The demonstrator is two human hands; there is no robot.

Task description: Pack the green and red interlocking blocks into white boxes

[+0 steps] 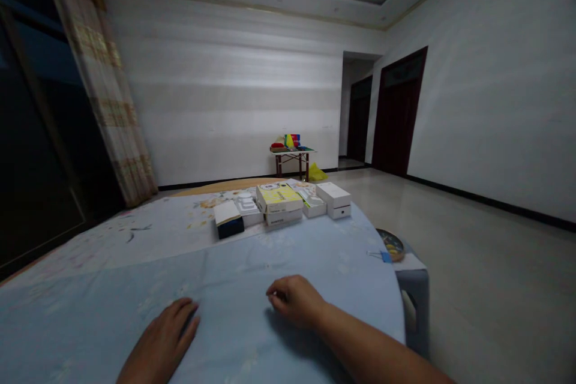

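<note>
My left hand [168, 330] lies flat, palm down, on the pale blue cloth [234, 276] that covers the round table, fingers stretched out and empty. My right hand [294, 299] rests on the cloth to its right with the fingers curled under; nothing shows in them. Across the table stands a row of small boxes: a dark box with a white lid [228, 219], a white box [248, 209], a yellow-topped box [279, 203], another printed box [311, 199] and a white box [333, 199]. Both hands are well short of them.
A grey stool [416, 294] stands beside the table's right edge with a round dish [390, 245] on it. A small table [292, 156] with colourful items stands at the far wall, a yellow bag [316, 173] beside it. Curtain [108, 90] left, dark doors [396, 114] right.
</note>
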